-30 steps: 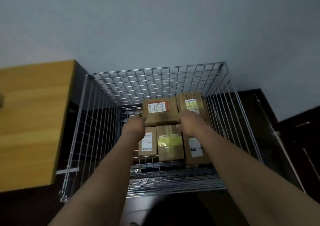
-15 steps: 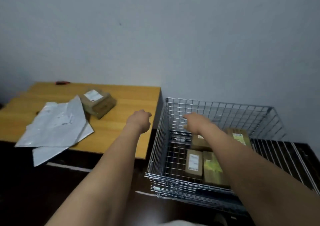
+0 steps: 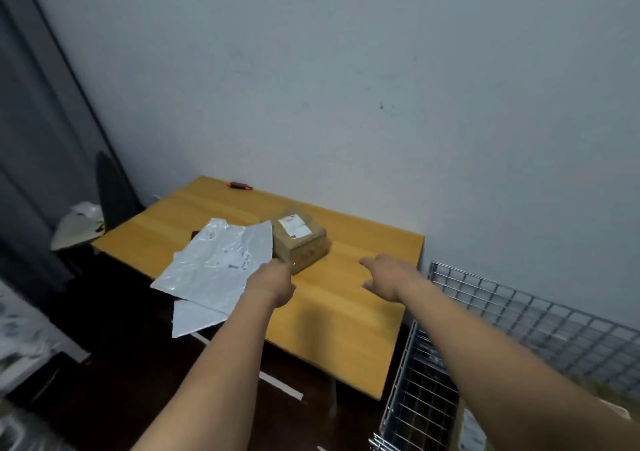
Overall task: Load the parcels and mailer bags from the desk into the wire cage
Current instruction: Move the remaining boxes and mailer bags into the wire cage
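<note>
A brown cardboard parcel (image 3: 298,239) with a white label sits on the wooden desk (image 3: 346,315). Left of it lie two silver-white mailer bags (image 3: 221,263), the lower one (image 3: 194,319) hanging over the desk's front edge. My left hand (image 3: 273,282) hovers just in front of the parcel's near corner, fingers curled, holding nothing. My right hand (image 3: 386,275) is open over the bare desk, to the right of the parcel. The wire cage (image 3: 485,301) stands at the lower right beside the desk, with a labelled parcel (image 3: 467,430) partly visible inside.
A small red and black object (image 3: 239,185) lies at the desk's far edge by the wall. A dark chair (image 3: 104,204) with pale items on its seat stands to the left. The floor below is dark.
My view has swung left from the cage to the desk. Both hands left the parcels in the cage and now reach over the desk toward the brown parcel.
</note>
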